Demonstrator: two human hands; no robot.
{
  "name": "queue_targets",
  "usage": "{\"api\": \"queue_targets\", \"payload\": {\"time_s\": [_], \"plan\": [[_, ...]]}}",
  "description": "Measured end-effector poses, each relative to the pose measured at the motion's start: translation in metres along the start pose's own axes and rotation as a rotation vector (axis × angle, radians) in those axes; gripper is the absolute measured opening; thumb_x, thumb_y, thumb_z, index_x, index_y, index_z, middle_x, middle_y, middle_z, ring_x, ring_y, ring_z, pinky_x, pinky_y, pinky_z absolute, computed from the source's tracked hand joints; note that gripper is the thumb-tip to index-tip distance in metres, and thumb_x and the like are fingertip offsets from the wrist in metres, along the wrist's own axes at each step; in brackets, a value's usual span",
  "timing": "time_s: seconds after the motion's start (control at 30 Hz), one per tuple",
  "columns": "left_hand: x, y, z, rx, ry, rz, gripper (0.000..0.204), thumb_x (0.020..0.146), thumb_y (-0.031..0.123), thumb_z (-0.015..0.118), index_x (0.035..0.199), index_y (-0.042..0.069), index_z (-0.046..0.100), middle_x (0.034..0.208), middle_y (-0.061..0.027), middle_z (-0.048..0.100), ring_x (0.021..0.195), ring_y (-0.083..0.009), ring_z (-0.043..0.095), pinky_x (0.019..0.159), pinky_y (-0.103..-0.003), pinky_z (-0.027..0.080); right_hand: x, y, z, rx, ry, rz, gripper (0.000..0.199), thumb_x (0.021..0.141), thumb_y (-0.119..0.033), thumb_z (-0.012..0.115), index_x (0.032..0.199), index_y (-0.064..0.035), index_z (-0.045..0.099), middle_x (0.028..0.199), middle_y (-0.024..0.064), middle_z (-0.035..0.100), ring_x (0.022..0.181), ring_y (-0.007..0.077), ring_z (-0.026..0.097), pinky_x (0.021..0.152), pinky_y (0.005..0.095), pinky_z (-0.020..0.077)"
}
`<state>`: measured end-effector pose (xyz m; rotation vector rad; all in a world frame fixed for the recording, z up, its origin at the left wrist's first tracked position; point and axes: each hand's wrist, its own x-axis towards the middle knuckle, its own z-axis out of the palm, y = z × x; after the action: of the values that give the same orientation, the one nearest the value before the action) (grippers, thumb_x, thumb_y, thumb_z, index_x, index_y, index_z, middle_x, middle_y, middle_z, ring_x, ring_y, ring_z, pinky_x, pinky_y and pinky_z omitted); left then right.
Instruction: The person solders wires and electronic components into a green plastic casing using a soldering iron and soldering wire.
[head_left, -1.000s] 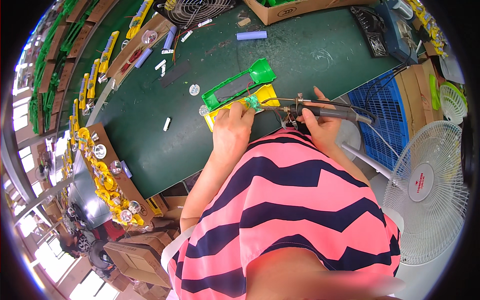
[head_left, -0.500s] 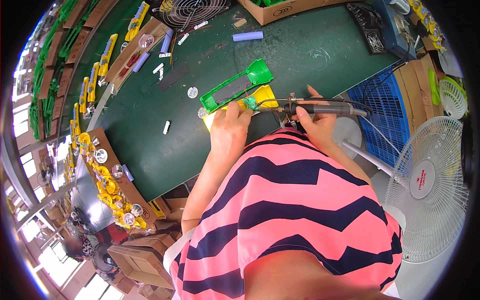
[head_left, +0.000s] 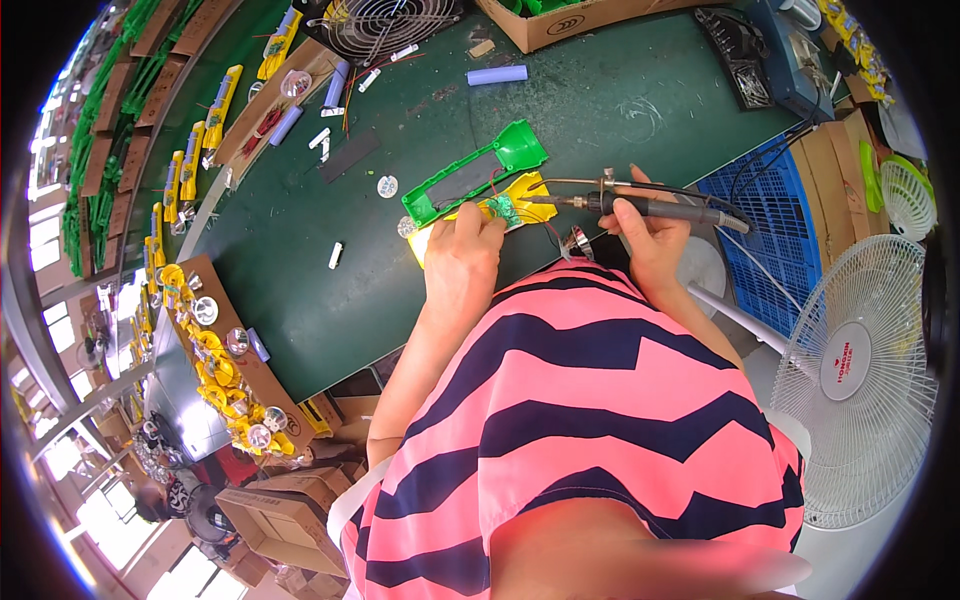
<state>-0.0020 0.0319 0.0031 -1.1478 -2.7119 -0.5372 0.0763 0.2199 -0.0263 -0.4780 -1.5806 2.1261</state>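
My right hand grips a soldering iron with a thin metal feed tube along it; its tip points left over the yellow plastic casing. My left hand is closed at that casing's left part, fingers bent, hiding what lies beneath the fingertips. Between the hands a small green circuit board rests on the casing, with thin wires running off it. Just beyond lies a green plastic shell, joined by a wire. Near my body sits a shiny reflector cup.
Purple battery cells, white connectors and a round disc lie about on the green table. Yellow assemblies fill a cardboard tray at left. A blue crate and a white fan stand at right.
My right hand has drawn the soldering iron to the right, away from the circuit board, uncovering the board and reflector cup. My left hand stays nearly in place.
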Motion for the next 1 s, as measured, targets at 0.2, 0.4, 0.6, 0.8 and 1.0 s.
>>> {"api": "queue_targets", "payload": {"time_s": [0.2,0.4,0.6,0.8,1.0], "plan": [[0.003,0.005,-0.008,0.091,0.013,0.015,0.013,0.068,0.005,0.063,0.080,0.007,0.065,0.079,-0.0055,0.053,0.072,-0.0241,0.051,0.065,-0.034,0.041,0.006,0.009,-0.016,-0.003,0.018,-0.072,0.029,0.080,-0.005,0.060,0.105,0.0086,0.050,0.087,0.0139,0.062,0.064,0.0158,0.062,0.057,0.0217,0.0491],[0.019,-0.053,-0.012,0.108,0.060,-0.351,0.020,0.070,0.006,0.062,0.090,0.006,0.065,0.088,-0.0109,0.055,0.083,-0.0278,0.053,0.072,-0.037,0.043,0.010,0.009,-0.028,-0.002,0.151,-0.156,0.032,0.080,-0.004,0.060,0.108,0.0083,0.049,0.087,0.0138,0.062,0.064,0.0167,0.062,0.055,0.0223,0.0477],[0.003,-0.078,-0.017,-0.007,-0.004,-0.461,0.028,0.070,0.000,0.056,0.097,0.004,0.061,0.097,-0.0170,0.051,0.085,-0.0286,0.055,0.068,-0.037,0.046,0.019,0.005,-0.036,-0.009,0.171,-0.244,0.026,0.081,-0.004,0.059,0.102,0.0068,0.051,0.087,0.0136,0.062,0.065,0.0166,0.062,0.055,0.0219,0.0474],[-0.055,-0.044,0.010,-0.291,0.254,-0.219,0.041,0.061,-0.003,0.068,0.096,0.003,0.048,0.110,-0.0188,0.050,0.100,-0.0363,0.050,0.086,-0.040,0.042,0.031,0.001,-0.042,-0.144,0.329,-0.219,0.020,0.082,-0.006,0.058,0.098,0.0047,0.054,0.080,0.0111,0.062,0.063,0.0141,0.060,0.055,0.0214,0.0449],[-0.031,-0.062,-0.008,-0.328,0.255,-0.027,0.045,0.056,-0.005,0.072,0.085,0.006,0.040,0.105,-0.0176,0.054,0.094,-0.0334,0.052,0.080,-0.040,0.042,0.053,-0.004,-0.045,-0.204,0.333,-0.256,0.016,0.082,-0.007,0.057,0.095,0.0031,0.056,0.075,0.0100,0.062,0.061,0.0137,0.059,0.055,0.0219,0.0439]]}}
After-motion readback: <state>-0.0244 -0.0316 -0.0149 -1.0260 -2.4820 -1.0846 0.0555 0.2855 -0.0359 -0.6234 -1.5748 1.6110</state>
